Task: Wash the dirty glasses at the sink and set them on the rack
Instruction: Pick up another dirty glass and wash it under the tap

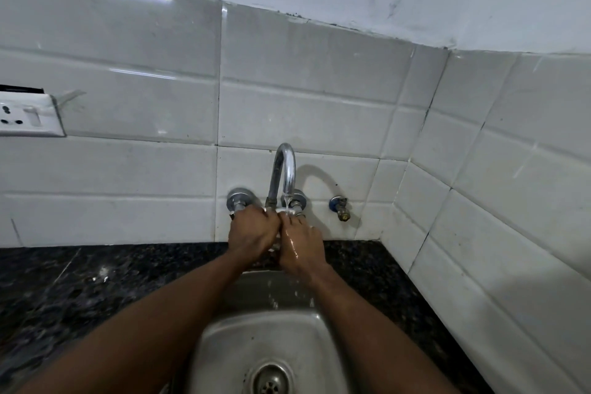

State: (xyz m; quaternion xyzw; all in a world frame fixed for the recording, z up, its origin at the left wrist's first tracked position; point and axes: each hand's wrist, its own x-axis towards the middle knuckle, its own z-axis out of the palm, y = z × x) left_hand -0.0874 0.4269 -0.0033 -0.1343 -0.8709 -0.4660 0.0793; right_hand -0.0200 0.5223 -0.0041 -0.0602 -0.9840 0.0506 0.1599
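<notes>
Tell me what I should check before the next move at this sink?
1. Water running: ok. A thin stream falls from the faucet.
2. Hands under the stream: ok. The left hand and right hand meet below the spout, and the right one looks wet.
3. Glass held firmly: cannot tell. The curled fingers hide whatever is between the hands.
4. Drain uncovered: ok. Nothing sits on it.
5. Rack ready: cannot tell. It is not in view.
6. Socket away from splashes: ok. It is on the wall, far to the left of the faucet.
</notes>
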